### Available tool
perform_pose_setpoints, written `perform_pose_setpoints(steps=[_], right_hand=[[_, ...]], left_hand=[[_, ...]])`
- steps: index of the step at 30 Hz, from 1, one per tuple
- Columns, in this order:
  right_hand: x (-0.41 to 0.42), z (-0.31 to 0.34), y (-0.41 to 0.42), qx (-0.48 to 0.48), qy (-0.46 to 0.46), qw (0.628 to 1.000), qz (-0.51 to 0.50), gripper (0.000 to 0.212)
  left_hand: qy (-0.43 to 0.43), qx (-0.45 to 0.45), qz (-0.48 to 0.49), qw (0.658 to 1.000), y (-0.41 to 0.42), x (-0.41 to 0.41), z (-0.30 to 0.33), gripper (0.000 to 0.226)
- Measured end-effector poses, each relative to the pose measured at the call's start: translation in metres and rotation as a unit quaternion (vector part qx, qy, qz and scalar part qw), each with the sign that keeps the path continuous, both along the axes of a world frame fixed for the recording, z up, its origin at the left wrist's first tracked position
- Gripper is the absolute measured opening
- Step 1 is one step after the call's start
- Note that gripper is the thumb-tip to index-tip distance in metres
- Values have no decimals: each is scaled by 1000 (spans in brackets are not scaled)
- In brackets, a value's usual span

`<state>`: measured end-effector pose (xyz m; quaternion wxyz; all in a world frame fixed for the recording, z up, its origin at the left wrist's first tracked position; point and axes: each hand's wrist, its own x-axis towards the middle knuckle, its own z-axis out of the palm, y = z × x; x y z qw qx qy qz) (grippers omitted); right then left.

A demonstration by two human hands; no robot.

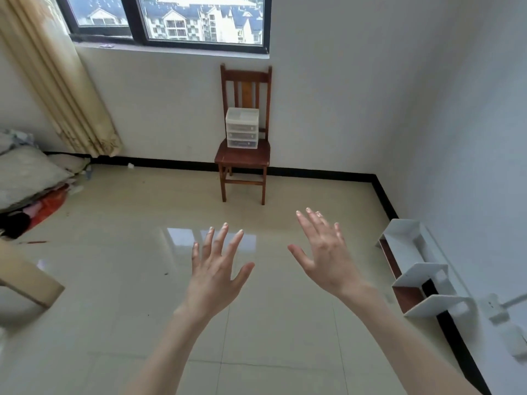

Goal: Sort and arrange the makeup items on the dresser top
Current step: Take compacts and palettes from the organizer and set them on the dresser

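Drawer organizer (242, 127) on chair (243, 155); left hand (217, 273), right hand (325, 252) raised, fingers spread, grip empty.

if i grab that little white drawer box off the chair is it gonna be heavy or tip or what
The drawer box looks like thin translucent plastic, so it is probably light and stiff. It has three stacked drawers, which may slide out if it is tilted forward. It stands taller than it is wide on the flat chair seat, so a push up high could tip it.

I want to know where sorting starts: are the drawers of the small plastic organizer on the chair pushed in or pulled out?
Pushed in: all three drawer fronts of the organizer sit flush, stacked upright on the chair seat.
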<state>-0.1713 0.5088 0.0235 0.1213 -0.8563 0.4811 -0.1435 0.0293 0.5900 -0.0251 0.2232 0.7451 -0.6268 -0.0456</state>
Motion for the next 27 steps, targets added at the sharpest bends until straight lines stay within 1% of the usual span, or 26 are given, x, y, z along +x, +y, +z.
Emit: perform_pose_setpoints(steps=[5, 10, 16, 18, 21, 27], right_hand=[[42, 2, -102, 6, 6, 1000, 17, 66], [96, -6, -196, 16, 8, 999, 33, 65], [178, -20, -325, 24, 7, 999, 35, 66], [197, -20, -357, 27, 13, 999, 30, 65], [234, -18, -420, 32, 6, 999, 24, 66], [284, -19, -524, 40, -1, 999, 5, 65]], left_hand=[[-10, -13, 30, 999, -92, 47, 12, 78], [-20, -1, 42, 999, -183, 97, 8, 81], [-24, 24, 39, 999, -312, 173, -12, 81], [-36, 29, 31, 998, -345, 195, -12, 81], [-32, 34, 29, 998, -412, 235, -9, 82], [-27, 48, -5, 998, -524, 277, -8, 81]])
